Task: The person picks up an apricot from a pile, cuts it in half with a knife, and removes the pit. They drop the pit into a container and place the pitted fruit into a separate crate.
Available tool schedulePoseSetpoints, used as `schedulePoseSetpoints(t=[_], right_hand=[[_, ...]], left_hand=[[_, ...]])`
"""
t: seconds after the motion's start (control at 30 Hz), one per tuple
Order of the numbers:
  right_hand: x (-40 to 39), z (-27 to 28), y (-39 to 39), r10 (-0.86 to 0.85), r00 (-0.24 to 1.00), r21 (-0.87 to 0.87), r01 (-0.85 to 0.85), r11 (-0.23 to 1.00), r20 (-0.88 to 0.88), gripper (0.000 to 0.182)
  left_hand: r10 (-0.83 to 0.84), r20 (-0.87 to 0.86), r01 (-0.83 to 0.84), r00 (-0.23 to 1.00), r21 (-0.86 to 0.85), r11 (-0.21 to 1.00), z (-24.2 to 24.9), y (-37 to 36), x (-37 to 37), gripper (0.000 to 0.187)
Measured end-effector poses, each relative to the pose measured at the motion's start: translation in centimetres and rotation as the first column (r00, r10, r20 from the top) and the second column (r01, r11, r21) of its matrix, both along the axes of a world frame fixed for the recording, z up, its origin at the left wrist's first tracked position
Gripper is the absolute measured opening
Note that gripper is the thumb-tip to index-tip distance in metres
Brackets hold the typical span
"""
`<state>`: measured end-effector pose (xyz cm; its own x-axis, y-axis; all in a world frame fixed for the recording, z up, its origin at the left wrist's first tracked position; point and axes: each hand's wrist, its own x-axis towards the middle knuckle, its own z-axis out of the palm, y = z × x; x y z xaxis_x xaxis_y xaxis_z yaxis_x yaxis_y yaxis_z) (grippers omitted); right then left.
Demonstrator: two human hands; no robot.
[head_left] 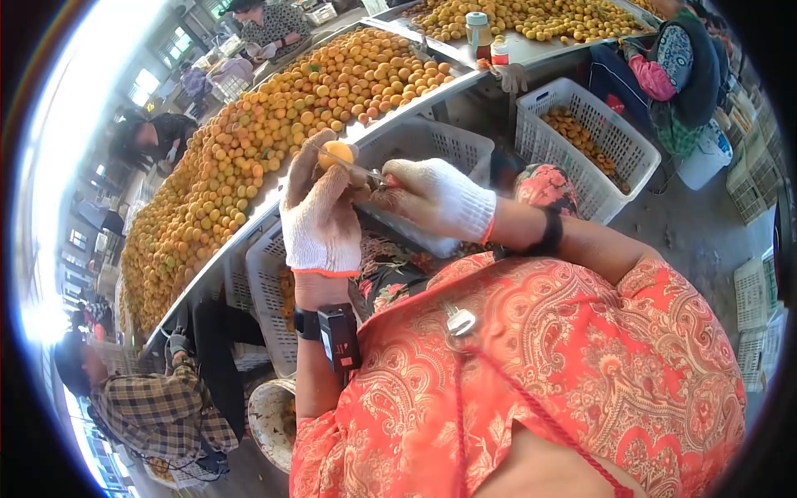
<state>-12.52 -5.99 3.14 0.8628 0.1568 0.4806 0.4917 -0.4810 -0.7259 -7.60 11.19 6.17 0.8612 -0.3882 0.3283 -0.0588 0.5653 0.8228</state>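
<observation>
My left hand (320,217), in a stained white knit glove, is closed round a yellow-orange apricot (339,153) held at the edge of the sorting table. My right hand (436,197), gloved the same way, grips a small knife (391,180) with a red handle. Its thin blade reaches left and lies against the apricot. Some of my fingertips are hidden behind the gloves and the fruit. Directly beyond my hands, a large heap of apricots (274,124) covers the table.
Below my hands stands a grey plastic crate (448,141). To its right a white crate (581,153) holds apricot pieces. A bottle (478,37) and a glove (510,77) rest by the table's divider. Co-workers sit at left (158,398) and right (677,75). A white bucket (261,423) stands lower left.
</observation>
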Motion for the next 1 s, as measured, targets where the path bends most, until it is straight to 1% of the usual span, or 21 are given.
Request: schedulePoseSetpoints(t=[0.03, 0.07, 0.17, 0.23, 0.27, 0.33, 0.43, 0.5, 0.57, 0.6, 0.63, 0.67, 0.7, 0.73, 0.77, 0.83, 0.9, 0.93, 1.0], right_hand=[[-0.2, 0.3, -0.1, -0.018, 0.999, -0.019, 0.017, 1.0, -0.05, 0.022], [-0.3, 0.3, -0.2, -0.023, 0.999, -0.02, 0.022, 1.0, -0.047, 0.022], [-0.5, 0.5, -0.3, -0.023, 0.999, 0.017, 0.024, 1.0, -0.032, 0.023], [-1.0, 1.2, -0.4, 0.033, 0.99, 0.055, -0.026, 0.998, -0.14, 0.027], [-1.1, 1.4, -0.4, 0.031, 0.99, 0.054, -0.023, 0.998, -0.138, 0.027], [-1.2, 1.6, -0.5, 0.058, 0.98, 0.075, -0.045, 0.996, -0.189, 0.03], [-1.0, 1.5, -0.6, 0.085, 0.984, 0.11, -0.068, 0.992, -0.156, 0.031], [-1.1, 1.6, -0.6, 0.115, 0.978, 0.134, -0.093, 0.987, -0.171, 0.031], [-1.1, 1.6, -0.7, 0.145, 0.972, 0.158, -0.116, 0.981, -0.185, 0.03], [-1.0, 1.5, -0.7, 0.155, 0.969, 0.167, -0.124, 0.978, -0.191, 0.028], [-0.9, 1.4, -0.7, 0.166, 0.966, 0.175, -0.132, 0.976, -0.196, 0.026], [-0.9, 1.4, -0.8, 0.165, 0.967, 0.174, -0.131, 0.976, -0.196, 0.026], [-0.9, 1.3, -0.8, 0.131, 0.979, 0.151, -0.107, 0.983, -0.158, 0.029], [-1.0, 1.3, -0.8, 0.098, 0.988, 0.129, -0.082, 0.988, -0.119, 0.032], [-1.0, 1.3, -0.7, 0.097, 0.988, 0.128, -0.082, 0.988, -0.12, 0.032], [-1.1, 1.3, -0.6, 0.08, 0.995, 0.161, -0.071, 0.984, -0.054, 0.033], [-1.2, 1.3, -0.7, 0.084, 0.993, 0.15, -0.071, 0.986, -0.082, 0.033], [-1.2, 1.3, -0.7, 0.086, 0.99, 0.139, -0.07, 0.988, -0.108, 0.033], [-1.0, 0.9, -0.7, 0.073, 0.995, 0.126, -0.064, 0.99, -0.072, 0.032]], left_hand=[[0.024, -0.004, -0.024, 1.0, -0.001, 1.0, 0.0, -0.1, 0.0, 0.046], [0.049, -0.008, -0.049, 0.999, -0.003, 0.999, 0.0, -0.2, -0.1, 0.045], [0.047, -0.019, -0.047, 0.999, 0.0, 0.999, 0.1, -0.2, 0.2, 0.043], [0.059, -0.01, -0.059, 0.998, -0.001, 0.998, 0.0, -0.4, 0.2, 0.042], [0.072, -0.001, -0.072, 0.997, -0.003, 0.997, 0.0, -0.5, 0.1, 0.041], [0.079, 0.022, -0.079, 0.997, 0.007, 0.997, 0.2, -0.6, 0.1, 0.04], [0.095, 0.054, -0.097, 0.994, 0.029, 0.995, 0.6, -0.7, 0.0, 0.038], [0.104, 0.065, -0.107, 0.992, 0.039, 0.993, 0.9, -0.7, -0.3, 0.037], [0.041, 0.038, -0.04, 0.998, -0.028, 0.999, 1.3, -0.6, -0.5, 0.036], [0.04, 0.037, -0.039, 0.998, -0.027, 0.999, 1.2, -0.5, -0.5, 0.036], [0.034, 0.075, -0.034, 0.997, 0.003, 0.999, 1.2, -0.5, -0.4, 0.035], [0.026, 0.114, -0.03, 0.993, 0.034, 0.999, 1.2, -0.4, -0.3, 0.035], [0.025, 0.114, -0.029, 0.993, 0.032, 0.999, 1.3, -0.4, -0.4, 0.035], [0.038, 0.075, -0.04, 0.996, 0.022, 0.999, 1.5, -0.5, -0.5, 0.034], [0.052, 0.036, -0.052, 0.998, 0.012, 0.999, 1.7, -0.5, -0.6, 0.034], [0.071, 0.05, -0.072, 0.996, 0.017, 0.997, 1.7, -0.5, -0.7, 0.034], [0.091, 0.064, -0.092, 0.994, 0.022, 0.995, 1.8, -0.7, -0.9, 0.033], [0.112, 0.071, -0.115, 0.991, 0.054, 0.992, 2.0, -0.8, -1.1, 0.031], [0.132, 0.081, -0.139, 0.988, 0.083, 0.987, 2.0, -0.9, -1.1, 0.029]])
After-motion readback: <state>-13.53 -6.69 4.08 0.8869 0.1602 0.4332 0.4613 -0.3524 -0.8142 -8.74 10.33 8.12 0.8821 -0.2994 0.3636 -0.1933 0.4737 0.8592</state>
